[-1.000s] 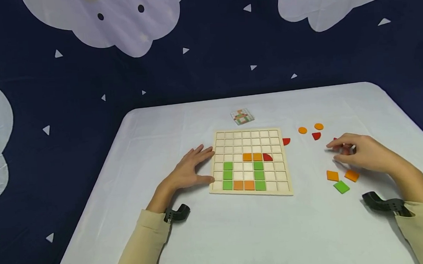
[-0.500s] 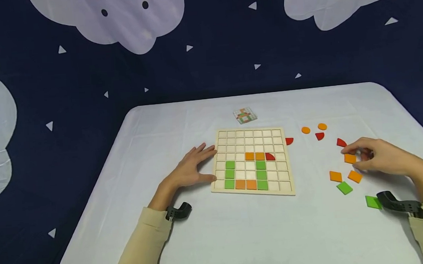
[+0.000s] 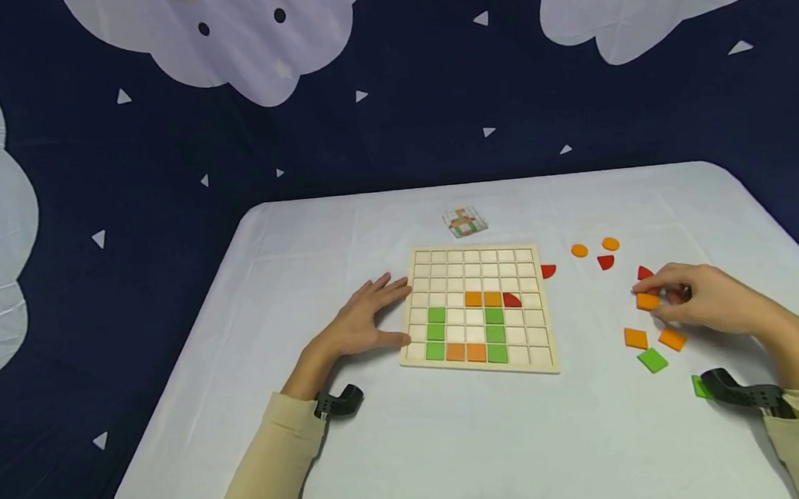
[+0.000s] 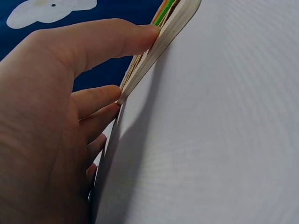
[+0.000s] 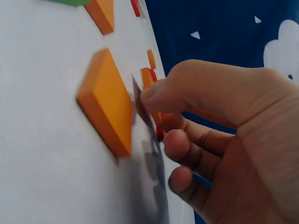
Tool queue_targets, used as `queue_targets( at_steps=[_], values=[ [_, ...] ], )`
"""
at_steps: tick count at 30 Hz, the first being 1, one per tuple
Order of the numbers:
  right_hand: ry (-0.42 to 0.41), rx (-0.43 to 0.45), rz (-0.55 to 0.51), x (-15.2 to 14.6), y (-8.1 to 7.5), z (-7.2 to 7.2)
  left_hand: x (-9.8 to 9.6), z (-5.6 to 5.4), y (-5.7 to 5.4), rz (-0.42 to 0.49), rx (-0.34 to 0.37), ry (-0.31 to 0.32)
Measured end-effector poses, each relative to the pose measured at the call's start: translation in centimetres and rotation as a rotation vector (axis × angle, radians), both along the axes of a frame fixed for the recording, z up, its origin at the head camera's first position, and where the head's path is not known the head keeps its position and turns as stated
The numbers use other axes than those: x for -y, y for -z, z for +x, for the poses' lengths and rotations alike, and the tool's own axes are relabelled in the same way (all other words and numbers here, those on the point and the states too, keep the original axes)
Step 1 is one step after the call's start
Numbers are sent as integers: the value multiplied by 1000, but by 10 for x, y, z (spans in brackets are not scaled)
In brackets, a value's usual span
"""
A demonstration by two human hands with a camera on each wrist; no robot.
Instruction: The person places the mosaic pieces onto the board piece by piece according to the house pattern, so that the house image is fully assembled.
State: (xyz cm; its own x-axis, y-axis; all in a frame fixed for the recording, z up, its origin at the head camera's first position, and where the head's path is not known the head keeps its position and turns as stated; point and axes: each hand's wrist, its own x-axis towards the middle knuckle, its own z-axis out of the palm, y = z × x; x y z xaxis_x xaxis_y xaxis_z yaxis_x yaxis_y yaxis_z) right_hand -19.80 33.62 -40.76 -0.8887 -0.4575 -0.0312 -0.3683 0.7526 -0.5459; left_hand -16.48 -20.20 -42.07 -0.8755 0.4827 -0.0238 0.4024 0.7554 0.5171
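My right hand [image 3: 712,297] pinches an orange square tile [image 3: 648,301] between thumb and fingers, right of the board. In the right wrist view, that tile [image 5: 147,77] shows partly behind the thumb; whether it touches the table I cannot tell. My left hand [image 3: 359,320] rests against the left edge of a wooden grid board [image 3: 417,363], fingers extended and thumb at the rim. The left wrist view shows the thumb and fingertips touching the board's edge [image 4: 156,51]. Green tiles [image 3: 436,332], orange tiles [image 3: 465,351] and a red quarter-round tile [image 3: 511,300] lie in its cells.
Loose orange squares [image 3: 635,338], green squares [image 3: 653,360], orange discs [image 3: 580,250] and red pieces [image 3: 605,262] lie right of the board. One green tile [image 3: 700,387] is partly behind the right wrist camera. A small pattern card [image 3: 465,221] lies beyond the board.
My right hand has drawn back from among the loose pieces, taken hold of the orange square tile and moved it slightly left. The left hand stays at the board.
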Motion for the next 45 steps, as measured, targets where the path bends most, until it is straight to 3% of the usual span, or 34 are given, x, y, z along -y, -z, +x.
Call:
queue_targets(
  at_steps=[14, 21, 33, 45],
  values=[
    [-37, 13, 2, 37, -8, -12, 0, 4, -1, 0, -18, -1],
    [-112, -13, -15, 59, -18, -18, 0, 5, 0, 1, -13, -7],
    [-200, -26, -59, 97, -21, -35, 0, 5, -2, -2, -8, -7],
    [-218, -9, -84, 133, -27, -44, 0, 5, -3, -10, -4, -14]
  ],
)
